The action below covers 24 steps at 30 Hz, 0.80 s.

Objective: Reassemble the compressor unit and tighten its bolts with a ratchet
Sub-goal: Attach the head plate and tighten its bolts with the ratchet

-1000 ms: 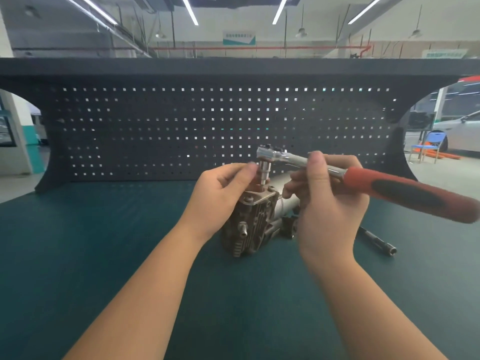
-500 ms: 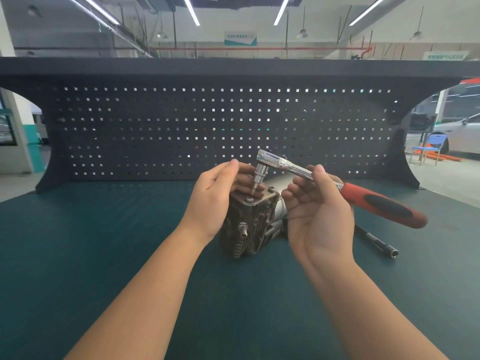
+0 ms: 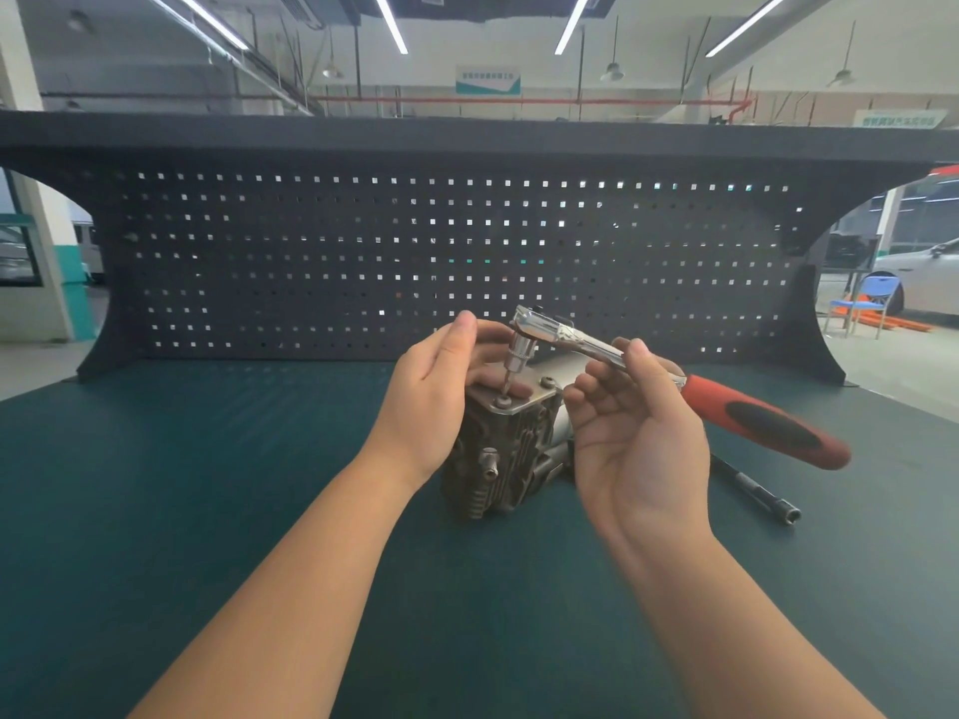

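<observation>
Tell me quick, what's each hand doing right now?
Left hand: fingers curled round the socket under the ratchet head.
Right hand: holding the ratchet by its metal shaft.

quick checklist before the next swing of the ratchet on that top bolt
1. Bit seated on the near bolt: ok, the tip meets the head.
2. Ratchet held: ok, right hand pinches the metal shank, not the red grip.
3. Socket steadied: ok, left hand fingers curl around it.
4. Compressor unit stable on the green mat: cannot tell, nothing clamps it.
5. Swing path: ok, the extension bar lies low on the mat.
6. Second bolt tight: cannot tell.
</observation>
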Tool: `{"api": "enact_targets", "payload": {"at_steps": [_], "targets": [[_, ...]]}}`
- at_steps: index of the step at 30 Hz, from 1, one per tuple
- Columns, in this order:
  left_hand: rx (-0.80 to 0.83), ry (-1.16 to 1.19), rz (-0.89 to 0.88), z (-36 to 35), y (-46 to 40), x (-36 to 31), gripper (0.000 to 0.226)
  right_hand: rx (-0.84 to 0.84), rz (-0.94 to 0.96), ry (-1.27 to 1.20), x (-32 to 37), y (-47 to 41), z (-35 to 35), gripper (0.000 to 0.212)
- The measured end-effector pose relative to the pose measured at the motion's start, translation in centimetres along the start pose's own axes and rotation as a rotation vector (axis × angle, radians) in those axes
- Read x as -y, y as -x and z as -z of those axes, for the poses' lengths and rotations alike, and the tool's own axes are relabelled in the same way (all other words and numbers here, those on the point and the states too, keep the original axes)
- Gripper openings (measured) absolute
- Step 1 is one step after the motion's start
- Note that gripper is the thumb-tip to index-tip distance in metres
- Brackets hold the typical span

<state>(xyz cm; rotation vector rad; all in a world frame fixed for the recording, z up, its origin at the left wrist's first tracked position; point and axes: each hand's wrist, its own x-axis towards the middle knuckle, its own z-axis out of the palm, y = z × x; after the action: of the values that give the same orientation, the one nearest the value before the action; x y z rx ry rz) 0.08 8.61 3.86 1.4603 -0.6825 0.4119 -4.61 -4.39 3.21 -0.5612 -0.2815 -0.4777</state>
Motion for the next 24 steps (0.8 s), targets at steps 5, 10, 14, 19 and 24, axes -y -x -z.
{"api": "enact_targets", "payload": {"at_steps": [5, 10, 14, 19, 24], "targets": [[-0.007, -0.010, 0.001, 0.13, -0.07, 0.08, 0.046, -0.008, -0.019, -0.013, -0.07, 0.07, -0.14, 0.009], [-0.007, 0.001, 0.002, 0.02, -0.10, 0.10, 0.045, -0.031, -0.042, -0.034, 0.30, 0.08, -0.26, 0.011], [0.000, 0.006, -0.003, 0.07, -0.07, 0.12, 0.045, -0.056, -0.058, -0.031, 0.29, 0.11, -0.25, 0.005], [0.005, -0.033, -0.010, 0.03, -0.08, 0.17, 0.046, -0.077, -0.042, -0.023, 0.29, -0.14, 0.07, 0.004], [0.008, -0.073, -0.014, 0.04, 0.06, 0.06, 0.053, 0.021, 0.138, 0.170, 0.21, 0.19, 0.12, 0.015]]}}
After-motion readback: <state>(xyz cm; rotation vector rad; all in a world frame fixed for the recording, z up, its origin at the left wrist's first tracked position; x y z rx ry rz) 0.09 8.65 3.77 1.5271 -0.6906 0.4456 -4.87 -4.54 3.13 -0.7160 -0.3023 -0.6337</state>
